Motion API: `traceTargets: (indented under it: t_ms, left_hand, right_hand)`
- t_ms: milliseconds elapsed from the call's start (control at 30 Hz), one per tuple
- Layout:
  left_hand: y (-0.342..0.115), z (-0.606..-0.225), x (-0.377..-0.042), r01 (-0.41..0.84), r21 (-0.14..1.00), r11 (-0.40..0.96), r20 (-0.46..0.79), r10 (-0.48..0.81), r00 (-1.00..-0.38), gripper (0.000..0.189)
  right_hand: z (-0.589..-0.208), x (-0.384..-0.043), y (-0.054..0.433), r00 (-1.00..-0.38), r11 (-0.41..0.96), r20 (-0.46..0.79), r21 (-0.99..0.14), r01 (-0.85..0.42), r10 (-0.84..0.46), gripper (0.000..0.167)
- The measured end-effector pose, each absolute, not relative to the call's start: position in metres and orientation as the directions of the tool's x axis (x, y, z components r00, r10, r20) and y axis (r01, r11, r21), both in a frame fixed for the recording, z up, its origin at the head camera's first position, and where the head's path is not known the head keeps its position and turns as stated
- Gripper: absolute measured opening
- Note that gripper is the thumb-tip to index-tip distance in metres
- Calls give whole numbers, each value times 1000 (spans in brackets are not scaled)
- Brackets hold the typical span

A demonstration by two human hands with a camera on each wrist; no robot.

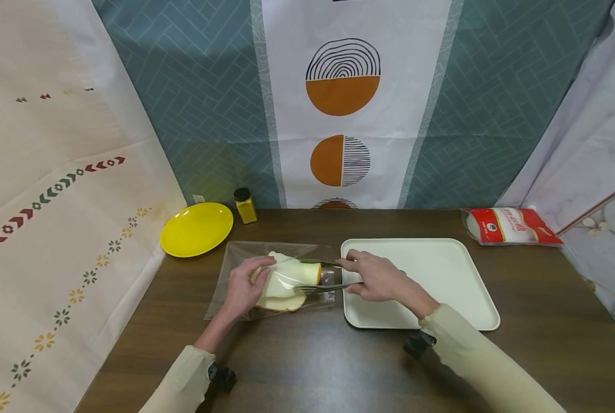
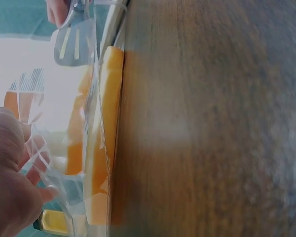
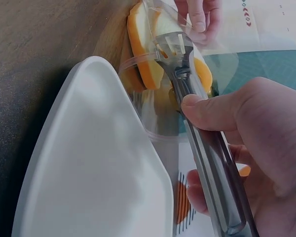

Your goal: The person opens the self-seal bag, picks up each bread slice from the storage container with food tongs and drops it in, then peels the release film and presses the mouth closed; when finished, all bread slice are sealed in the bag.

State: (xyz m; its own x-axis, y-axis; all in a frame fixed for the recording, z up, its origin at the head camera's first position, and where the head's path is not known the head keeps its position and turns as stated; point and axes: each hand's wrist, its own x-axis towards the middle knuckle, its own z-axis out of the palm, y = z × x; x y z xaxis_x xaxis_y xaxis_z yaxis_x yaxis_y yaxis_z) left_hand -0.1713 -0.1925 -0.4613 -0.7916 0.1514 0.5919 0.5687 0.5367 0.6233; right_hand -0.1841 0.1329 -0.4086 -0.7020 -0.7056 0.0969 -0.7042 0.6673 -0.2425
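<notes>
A clear plastic bag lies on the table with slices of bread inside, pale with orange-brown crusts. My left hand pinches the bag's film at its left side, beside the bread. In my right hand is a pair of metal tongs, thumb on one arm and fingers on the other. Their slotted ends reach into the bag's right-hand opening, one on each side of an upper slice. Under that one, another slice lies flat along the bag's near side.
A white tray stands right of the bag, below my right hand. Behind the bag to the left are a yellow plate and a black-lidded yellow jar. At the back right lies a red and white packet.
</notes>
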Motion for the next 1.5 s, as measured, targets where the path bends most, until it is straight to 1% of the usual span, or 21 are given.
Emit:
traceTargets:
  t_ms: [100, 300, 400, 567, 833, 1100, 1500]
  left_hand:
    - [-192, -461, -171, 578, 615, 537, 599, 159, -785, 26]
    - [-191, -462, -173, 625, 587, 515, 643, 172, -746, 25]
    - [-191, -463, -173, 631, 585, 510, 650, 171, -741, 26]
    - [-190, -463, -172, 617, 598, 512, 639, 161, -752, 27]
    - [-188, -463, -172, 628, 589, 509, 646, 170, -744, 27]
    - [-188, -461, -172, 610, 603, 515, 632, 159, -759, 27]
    - [-188, -461, -171, 581, 615, 533, 603, 158, -782, 25]
  right_hand:
    - [-410, -186, 131, -708, 675, 81, -242, -697, -702, 61]
    - [-413, -189, 125, -705, 673, 73, -240, -699, -706, 60]
    - [-414, -190, 122, -705, 672, 61, -252, -696, -707, 60]
    - [-414, -191, 116, -697, 661, 54, -275, -698, -715, 60]
    - [-413, -191, 108, -694, 658, 30, -291, -694, -719, 62]
    - [-411, -191, 101, -707, 673, 5, -303, -675, -707, 61]
    - [-407, -190, 92, -704, 669, -16, -328, -667, -710, 62]
